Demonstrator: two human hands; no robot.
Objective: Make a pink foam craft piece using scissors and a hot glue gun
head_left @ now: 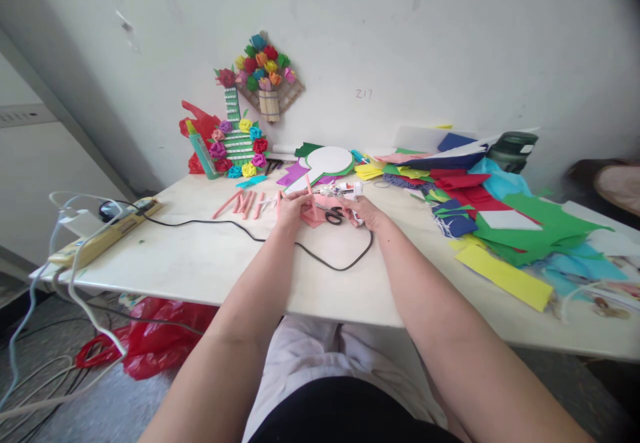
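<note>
My left hand (294,208) is closed on a slim upright strip of pink paper (309,183), just left of the table's middle. My right hand (366,212) is wrapped round a white glue gun (358,219), whose black cable trails from under the palm. The gun's nozzle end points toward my left hand, but its tip is hard to make out. Between the hands lie black-handled scissors (333,215) on or beside a piece of pink paper (313,219). Several rolled pink paper sticks (245,203) lie left of my left hand.
Coloured sheets (520,226) pile up on the right. A green glue bottle (201,153) and a flower-decorated guitar shape (239,141) stand at the back left. A power strip (107,229) lies at the left edge, and the black cable (227,223) crosses the white table (200,263).
</note>
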